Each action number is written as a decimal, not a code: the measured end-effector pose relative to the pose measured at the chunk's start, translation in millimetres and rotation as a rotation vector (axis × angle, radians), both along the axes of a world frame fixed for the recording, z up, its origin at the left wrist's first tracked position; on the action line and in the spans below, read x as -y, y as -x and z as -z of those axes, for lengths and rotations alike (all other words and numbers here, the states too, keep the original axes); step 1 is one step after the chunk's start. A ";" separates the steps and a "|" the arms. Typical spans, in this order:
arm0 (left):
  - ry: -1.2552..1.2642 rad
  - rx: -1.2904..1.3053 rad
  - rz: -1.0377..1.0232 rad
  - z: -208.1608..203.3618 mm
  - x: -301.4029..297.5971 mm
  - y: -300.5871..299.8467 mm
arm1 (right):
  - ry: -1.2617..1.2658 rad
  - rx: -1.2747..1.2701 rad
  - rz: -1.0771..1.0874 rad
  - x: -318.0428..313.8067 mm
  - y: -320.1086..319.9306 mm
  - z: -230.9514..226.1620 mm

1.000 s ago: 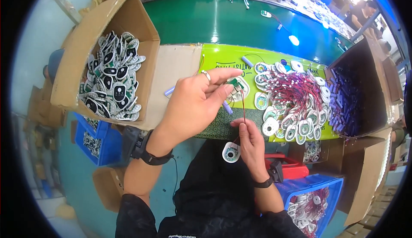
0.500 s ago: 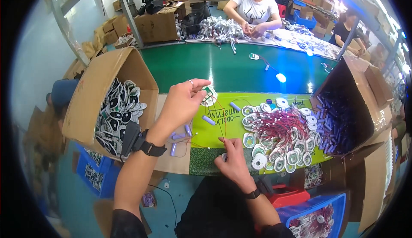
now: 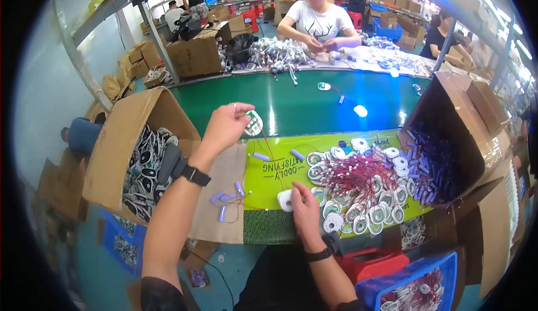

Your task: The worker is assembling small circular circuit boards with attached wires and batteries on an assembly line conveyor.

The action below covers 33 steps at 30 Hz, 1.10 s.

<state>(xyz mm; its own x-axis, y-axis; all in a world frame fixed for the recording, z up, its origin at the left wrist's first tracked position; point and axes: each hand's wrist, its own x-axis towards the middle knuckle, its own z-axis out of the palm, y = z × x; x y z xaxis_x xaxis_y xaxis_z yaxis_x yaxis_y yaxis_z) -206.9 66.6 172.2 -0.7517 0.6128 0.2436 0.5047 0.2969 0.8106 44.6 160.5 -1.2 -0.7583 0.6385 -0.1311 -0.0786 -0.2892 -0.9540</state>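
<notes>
Between the thumb and fingers of my left hand (image 3: 227, 125) is a white oval housing with a green circuit board (image 3: 255, 124), held up over the bench edge by the green belt. Thin red wires hang from it toward my right hand (image 3: 306, 209), which pinches a white round disc (image 3: 284, 200) with a dark centre. A purple cylindrical battery (image 3: 261, 157) hangs or lies beside the wires; I cannot tell which. To the right of my right hand is a heap of white round discs with red wires (image 3: 361, 185). Several loose purple batteries (image 3: 222, 213) lie at the left.
A cardboard box (image 3: 106, 159) of black-and-white housings stands left; another cardboard box (image 3: 476, 109) spills purple batteries at right. Across the green belt (image 3: 224, 101) a person handles parts beside a white heap. A lit piece (image 3: 360, 111) lies on the belt. Blue crates (image 3: 448, 288) stand below.
My left hand has moved left with the circuit-board housing, which now shows more fully. The white disc in my right hand has come into plain view. The whole view has shifted slightly.
</notes>
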 end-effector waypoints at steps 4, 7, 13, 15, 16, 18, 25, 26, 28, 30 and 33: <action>0.095 -0.050 -0.054 8.1 -9.1 19.3 | -0.658 0.129 0.164 0.3 4.0 -11.8; 0.199 -0.015 -0.091 19.7 -17.6 33.8 | -0.914 0.115 0.315 10.4 0.7 -25.7; 0.204 -0.199 -0.213 41.0 -43.3 99.2 | -0.981 0.049 0.033 18.5 -40.4 -35.2; 0.194 -0.187 -0.237 55.8 -56.6 129.1 | -0.987 0.090 0.037 17.5 -42.2 -24.8; 0.191 -0.179 -0.263 58.7 -60.5 142.3 | -0.984 0.126 0.040 18.3 -41.9 -21.3; 0.206 -0.217 -0.309 64.4 -71.6 172.0 | -0.984 0.118 0.031 19.3 -38.4 -23.3; 0.139 -0.274 -0.556 104.9 -83.5 296.6 | -1.042 0.162 -0.003 22.1 -29.0 -29.6; 0.080 -0.186 -0.577 112.9 -81.7 311.7 | -1.061 0.161 0.005 22.0 -28.6 -32.4; 0.077 -0.158 -0.561 134.8 -81.1 332.8 | -1.054 0.193 -0.014 22.9 -29.7 -28.1; -0.070 0.068 -0.543 154.2 -78.2 337.9 | -1.065 0.213 -0.049 22.3 -29.5 -27.9; 0.061 -0.059 -0.564 168.1 -74.0 335.7 | -1.066 0.213 -0.039 22.4 -28.2 -26.7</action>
<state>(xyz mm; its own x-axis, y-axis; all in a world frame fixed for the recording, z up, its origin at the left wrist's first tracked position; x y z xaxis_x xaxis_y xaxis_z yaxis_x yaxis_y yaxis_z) -542.6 140.7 4.1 -0.9528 0.1347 0.2721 0.2985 0.5791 0.7586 72.8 138.1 25.5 -0.8082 0.4777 0.3445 0.1098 0.6969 -0.7087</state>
